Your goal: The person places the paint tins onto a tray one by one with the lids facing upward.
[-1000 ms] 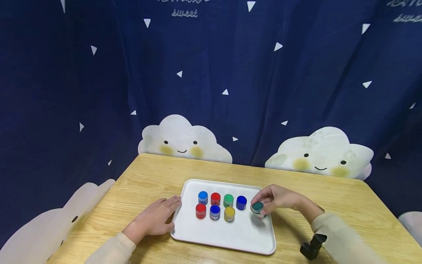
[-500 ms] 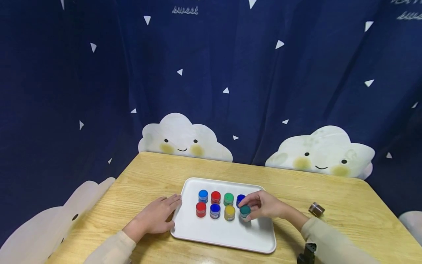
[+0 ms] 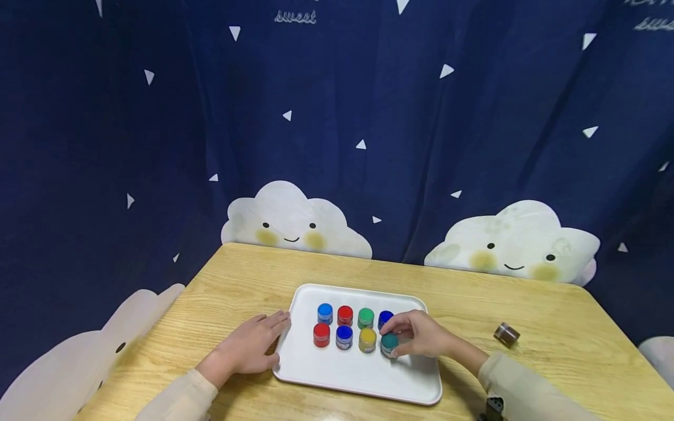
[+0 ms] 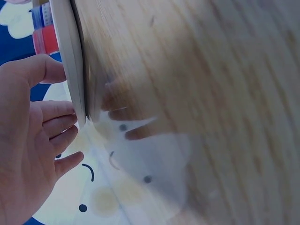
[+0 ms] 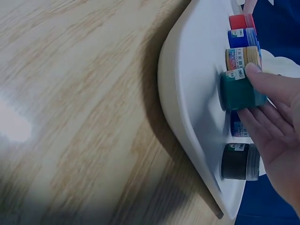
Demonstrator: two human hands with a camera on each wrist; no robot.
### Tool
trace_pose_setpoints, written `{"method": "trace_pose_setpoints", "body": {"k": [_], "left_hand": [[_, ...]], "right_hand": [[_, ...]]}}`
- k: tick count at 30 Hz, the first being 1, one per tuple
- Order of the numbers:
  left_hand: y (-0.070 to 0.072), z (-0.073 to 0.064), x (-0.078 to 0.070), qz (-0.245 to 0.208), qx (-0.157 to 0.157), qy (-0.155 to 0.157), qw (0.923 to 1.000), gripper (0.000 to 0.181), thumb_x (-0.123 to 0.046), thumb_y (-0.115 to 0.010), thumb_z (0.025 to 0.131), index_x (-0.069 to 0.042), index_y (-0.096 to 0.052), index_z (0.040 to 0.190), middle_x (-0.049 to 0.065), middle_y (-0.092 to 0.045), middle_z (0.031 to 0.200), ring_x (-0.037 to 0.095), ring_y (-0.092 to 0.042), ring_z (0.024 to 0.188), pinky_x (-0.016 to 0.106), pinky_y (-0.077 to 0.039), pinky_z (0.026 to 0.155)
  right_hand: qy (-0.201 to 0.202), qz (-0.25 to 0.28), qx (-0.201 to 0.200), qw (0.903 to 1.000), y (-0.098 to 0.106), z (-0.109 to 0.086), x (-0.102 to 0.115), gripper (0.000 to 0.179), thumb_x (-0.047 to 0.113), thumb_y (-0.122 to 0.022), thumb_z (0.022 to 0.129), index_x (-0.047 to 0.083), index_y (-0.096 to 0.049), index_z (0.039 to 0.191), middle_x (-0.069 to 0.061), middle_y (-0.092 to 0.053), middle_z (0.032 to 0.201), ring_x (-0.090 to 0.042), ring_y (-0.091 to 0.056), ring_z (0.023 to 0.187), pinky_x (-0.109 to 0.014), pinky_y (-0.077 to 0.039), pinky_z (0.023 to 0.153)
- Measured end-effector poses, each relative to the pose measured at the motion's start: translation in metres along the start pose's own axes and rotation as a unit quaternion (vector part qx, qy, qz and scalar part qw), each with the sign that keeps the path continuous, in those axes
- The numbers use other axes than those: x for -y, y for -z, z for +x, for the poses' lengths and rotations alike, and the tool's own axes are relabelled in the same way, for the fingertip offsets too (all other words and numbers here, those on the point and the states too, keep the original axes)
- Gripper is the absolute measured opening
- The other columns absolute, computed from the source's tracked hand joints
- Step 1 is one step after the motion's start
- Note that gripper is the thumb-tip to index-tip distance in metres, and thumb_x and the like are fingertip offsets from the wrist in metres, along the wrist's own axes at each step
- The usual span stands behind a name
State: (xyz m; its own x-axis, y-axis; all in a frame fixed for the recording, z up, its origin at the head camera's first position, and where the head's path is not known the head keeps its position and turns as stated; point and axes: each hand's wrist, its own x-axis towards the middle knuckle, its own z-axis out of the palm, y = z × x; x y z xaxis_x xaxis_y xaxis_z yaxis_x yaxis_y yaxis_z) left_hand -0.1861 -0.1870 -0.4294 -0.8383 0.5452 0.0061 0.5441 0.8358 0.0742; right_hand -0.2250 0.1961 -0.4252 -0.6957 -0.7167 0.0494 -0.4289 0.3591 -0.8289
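Observation:
My right hand (image 3: pixel 421 334) pinches a teal paint jar (image 3: pixel 389 345) between thumb and fingers, upright at the right end of the front row on a white tray (image 3: pixel 358 380). Beside that jar stands a yellow paint jar (image 3: pixel 367 340), then a dark blue one (image 3: pixel 344 337) and a red one (image 3: pixel 322 335). Behind them are light blue (image 3: pixel 325 314), red (image 3: pixel 344 316), green (image 3: pixel 365 318) and dark blue (image 3: pixel 385 318) jars. In the right wrist view a blackish jar (image 5: pixel 240 161) also stands on the tray, hidden in the head view. My left hand (image 3: pixel 251 344) rests straight-fingered against the tray's left rim.
A brown jar (image 3: pixel 506 334) lies on its side on the wooden table (image 3: pixel 474 292), right of the tray. A dark blue curtain (image 3: pixel 337 117) with white clouds hangs behind the table. A black device (image 3: pixel 494 407) sits under the right sleeve.
My right hand has brought the teal jar left across the tray, from its right edge to beside the yellow jar, then slightly lower. The left hand has stayed at the rim.

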Motion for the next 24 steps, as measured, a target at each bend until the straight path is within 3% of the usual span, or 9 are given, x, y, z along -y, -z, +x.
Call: {"method": "trace_pose_setpoints", "body": {"k": [13,19,24], "left_hand": [[0.004,-0.004,-0.002,-0.005,0.006,0.000,1.0000,0.066,-0.027,-0.062,0.081,0.002,-0.047,0.139,0.016,-0.049,0.145,0.029,-0.046,0.137,0.050,-0.040,0.110],[0.000,-0.002,-0.002,-0.005,0.008,0.004,1.0000,0.066,-0.028,-0.062,0.081,0.001,-0.048,0.139,0.014,-0.049,0.146,0.028,-0.045,0.137,0.049,-0.040,0.110],[0.001,-0.001,-0.002,-0.004,0.003,0.004,1.0000,0.065,-0.028,-0.062,0.081,0.000,-0.049,0.138,0.013,-0.050,0.145,0.027,-0.046,0.137,0.049,-0.041,0.110]], "right_hand": [[0.022,-0.056,0.001,0.9982,0.009,-0.003,0.012,0.036,0.000,-0.076,0.075,-0.009,-0.065,0.108,-0.024,-0.070,0.107,-0.026,-0.070,0.099,-0.034,-0.059,0.086],[0.025,-0.091,-0.002,0.9955,0.019,-0.013,0.020,0.032,0.003,-0.076,0.076,-0.007,-0.067,0.106,-0.022,-0.070,0.102,-0.024,-0.071,0.091,-0.034,-0.061,0.080],[0.049,-0.099,-0.021,0.9936,0.029,-0.029,0.018,0.028,0.004,-0.075,0.078,-0.006,-0.068,0.103,-0.022,-0.071,0.098,-0.013,-0.070,0.090,-0.033,-0.061,0.076]]}}
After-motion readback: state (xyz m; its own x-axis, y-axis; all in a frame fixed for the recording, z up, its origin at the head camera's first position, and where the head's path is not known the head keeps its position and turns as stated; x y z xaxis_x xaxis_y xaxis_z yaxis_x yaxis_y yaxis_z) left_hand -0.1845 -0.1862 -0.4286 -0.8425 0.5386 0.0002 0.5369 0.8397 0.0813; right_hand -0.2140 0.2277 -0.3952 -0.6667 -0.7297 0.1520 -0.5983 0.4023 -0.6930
